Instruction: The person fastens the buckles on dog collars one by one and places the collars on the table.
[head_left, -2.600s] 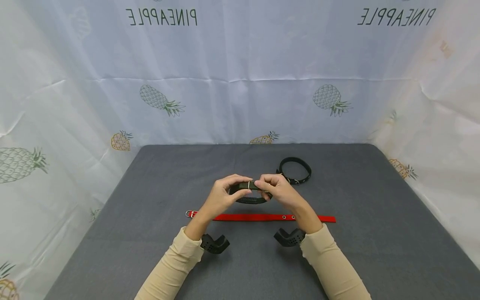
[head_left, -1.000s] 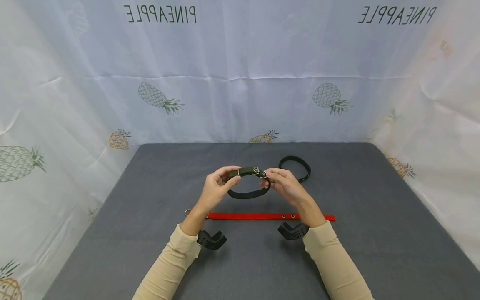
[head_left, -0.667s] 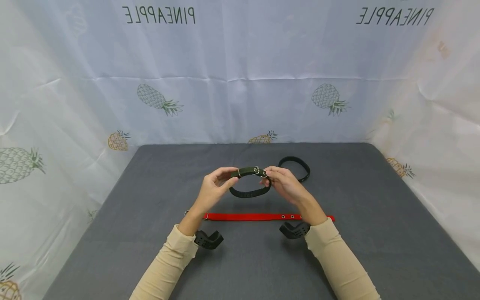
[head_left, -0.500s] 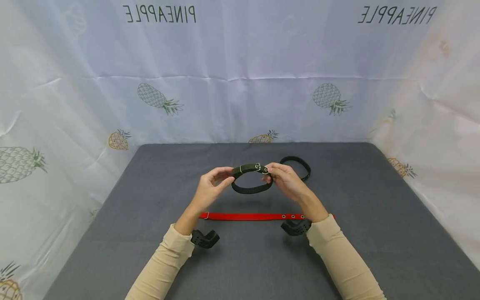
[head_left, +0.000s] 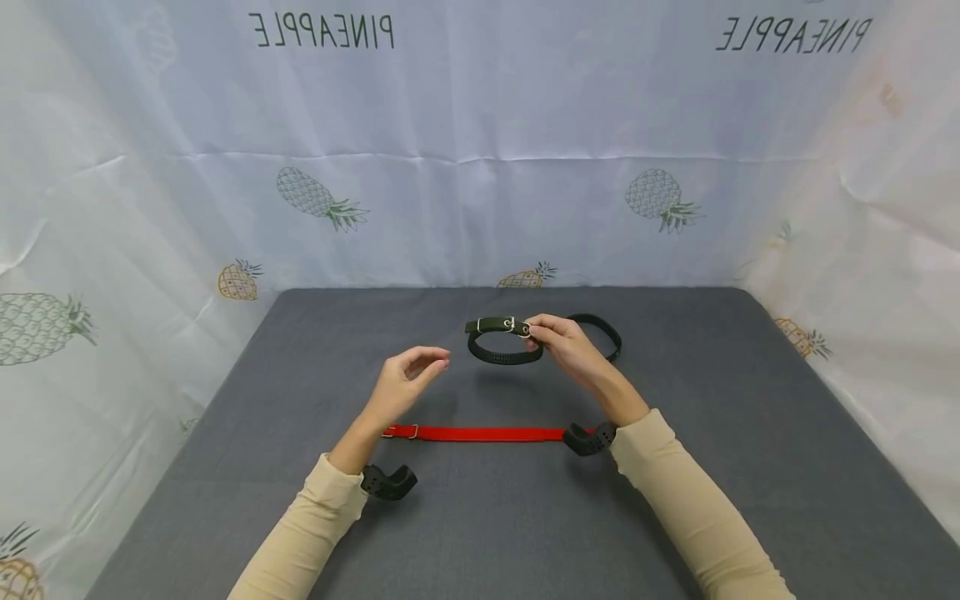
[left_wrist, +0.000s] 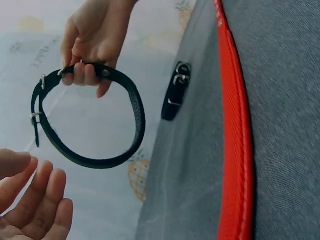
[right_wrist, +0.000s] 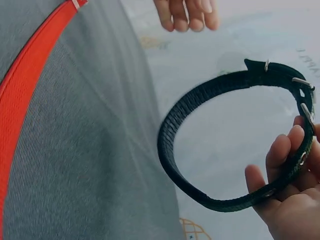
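Note:
A dark green collar (head_left: 495,323), buckled into a loop, is held above the table by my right hand (head_left: 576,354). Thumb and fingers pinch it beside the metal buckle (right_wrist: 303,82) and D-ring. Its free tail points left past a metal keeper, and the ribbed inner lining shows in the right wrist view. My left hand (head_left: 402,385) is apart from the collar, to its left, with relaxed fingers and nothing in them. In the left wrist view the whole loop (left_wrist: 140,120) hangs from the right hand's fingers.
A red collar (head_left: 487,434) lies straight across the grey table (head_left: 480,525), its right end hidden behind the right wrist. Farther back lies a black buckled collar (head_left: 613,337), partly covered by the right hand. A pineapple-print curtain (head_left: 465,217) stands behind.
My left hand has let go of the green collar and drawn back left and down. The right hand has lifted it slightly away, toward the back of the table.

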